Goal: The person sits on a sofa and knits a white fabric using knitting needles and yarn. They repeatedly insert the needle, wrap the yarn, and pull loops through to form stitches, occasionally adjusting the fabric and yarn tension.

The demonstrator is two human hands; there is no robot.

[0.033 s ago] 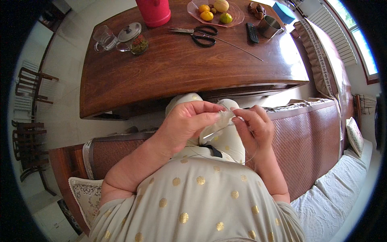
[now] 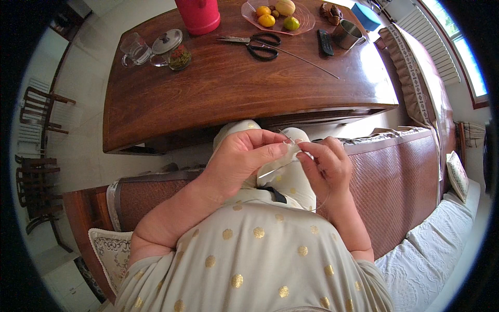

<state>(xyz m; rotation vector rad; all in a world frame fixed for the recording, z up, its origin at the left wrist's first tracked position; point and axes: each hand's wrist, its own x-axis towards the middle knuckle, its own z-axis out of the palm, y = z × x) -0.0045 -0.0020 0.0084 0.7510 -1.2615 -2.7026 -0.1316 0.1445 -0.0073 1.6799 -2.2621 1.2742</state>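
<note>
Over my lap, my left hand (image 2: 235,160) pinches a small white piece of knitting (image 2: 292,151) between thumb and fingertips. My right hand (image 2: 332,165) is closed at the opposite edge of the piece, its fingertips close to my left ones. A thin metal knitting needle (image 2: 271,171) slants out below the work toward the lower left. Another thin tip pokes up above my left fingertips. A fine strand or cord curves down under my right hand across my lap. My fingers cover most of the stitches, so which needle each hand grips is partly hidden.
Beyond my knees stands a brown wooden table (image 2: 208,88). It bears black-handled scissors (image 2: 262,52), a long thin rod (image 2: 312,64), a remote (image 2: 325,41), a metal mug (image 2: 347,34), a fruit plate (image 2: 306,26), a glass teapot (image 2: 179,57) and a pink container (image 2: 200,15).
The slanting needle's lower end has shifted slightly left. A thin tip now shows more clearly above my left fingertips. My right fingers have moved a little; both hands keep their hold.
</note>
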